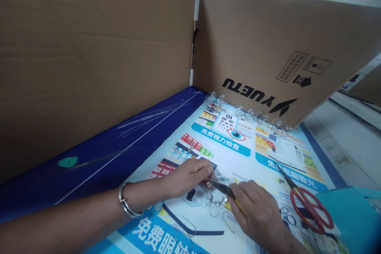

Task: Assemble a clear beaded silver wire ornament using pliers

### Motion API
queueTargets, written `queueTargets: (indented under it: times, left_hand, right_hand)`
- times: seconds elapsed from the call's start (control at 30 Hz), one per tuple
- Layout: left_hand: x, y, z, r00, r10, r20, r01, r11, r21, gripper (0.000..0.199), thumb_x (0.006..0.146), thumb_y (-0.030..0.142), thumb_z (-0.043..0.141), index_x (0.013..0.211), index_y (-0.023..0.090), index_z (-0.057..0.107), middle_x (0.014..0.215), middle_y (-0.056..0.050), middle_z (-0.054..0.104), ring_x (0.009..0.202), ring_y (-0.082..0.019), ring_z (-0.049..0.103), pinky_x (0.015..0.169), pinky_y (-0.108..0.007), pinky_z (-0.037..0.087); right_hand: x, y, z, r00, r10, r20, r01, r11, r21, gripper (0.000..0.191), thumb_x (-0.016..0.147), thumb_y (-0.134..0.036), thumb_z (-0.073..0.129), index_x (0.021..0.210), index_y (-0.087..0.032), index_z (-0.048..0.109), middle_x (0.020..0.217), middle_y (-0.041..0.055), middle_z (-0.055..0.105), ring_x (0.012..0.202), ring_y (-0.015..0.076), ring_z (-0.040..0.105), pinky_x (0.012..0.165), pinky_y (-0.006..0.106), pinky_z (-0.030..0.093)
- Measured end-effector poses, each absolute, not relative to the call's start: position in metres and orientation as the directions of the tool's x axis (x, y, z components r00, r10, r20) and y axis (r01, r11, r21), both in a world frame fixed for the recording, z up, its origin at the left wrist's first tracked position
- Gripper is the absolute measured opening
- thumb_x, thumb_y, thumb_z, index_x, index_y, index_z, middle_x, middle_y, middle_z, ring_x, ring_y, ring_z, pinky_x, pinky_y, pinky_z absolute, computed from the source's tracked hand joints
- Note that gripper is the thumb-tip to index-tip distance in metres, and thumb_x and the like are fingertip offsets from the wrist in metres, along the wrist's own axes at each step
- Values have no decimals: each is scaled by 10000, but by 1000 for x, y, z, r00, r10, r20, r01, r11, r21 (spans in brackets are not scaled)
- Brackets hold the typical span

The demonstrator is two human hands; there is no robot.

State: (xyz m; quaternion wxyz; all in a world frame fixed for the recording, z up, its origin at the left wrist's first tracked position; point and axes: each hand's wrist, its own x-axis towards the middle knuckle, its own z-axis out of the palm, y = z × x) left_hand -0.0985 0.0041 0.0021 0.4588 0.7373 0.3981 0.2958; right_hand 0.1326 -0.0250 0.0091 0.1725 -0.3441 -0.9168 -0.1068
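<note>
And here we are, right over the work: the left hand [186, 178], a metal bangle [127, 201] on its wrist, comes in from the left, its fingers [205, 170] clenched in a tight pinch on a tangled wire piece [214, 201] strung with small clear beads. That wire piece hangs just above a glossy printed poster [220, 149], low and near the middle of the view, its loops dangling over the print.

Over from the lower right comes the right hand [256, 216], fingers wrapped firmly around a pair of yellow-handled pliers [224, 189]. The dark, narrow jaws point straight into the wire, right beside the left fingertips; whether they are biting it, I can't tell from here.

Just below, a loose wire loop [228, 222] lies on the poster. Off to the right, red-handled scissors [309, 210] rest on the print, beside a teal folder [348, 218]. Along the far edge runs a crinkled heap of clear plastic [247, 113]. On the left, long thin wires lie across a dark blue strip [89, 166], and two cardboard panels [89, 47] stand up behind it all, meeting at a corner.
</note>
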Motion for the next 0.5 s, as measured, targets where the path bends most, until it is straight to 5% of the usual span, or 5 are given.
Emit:
queueTargets:
  times: [0.5]
  left_hand:
    - [-98, 4, 0, 477, 877, 56, 299, -222, 928, 307, 903, 316, 343, 740, 153, 547, 730, -21, 584, 683, -117, 519, 639, -231, 402]
  right_hand:
    - [134, -25, 4, -689, 598, 409, 688, 717, 112, 195, 846, -244, 493, 969, -139, 602, 783, 73, 602, 742, 177, 548, 636, 291, 428]
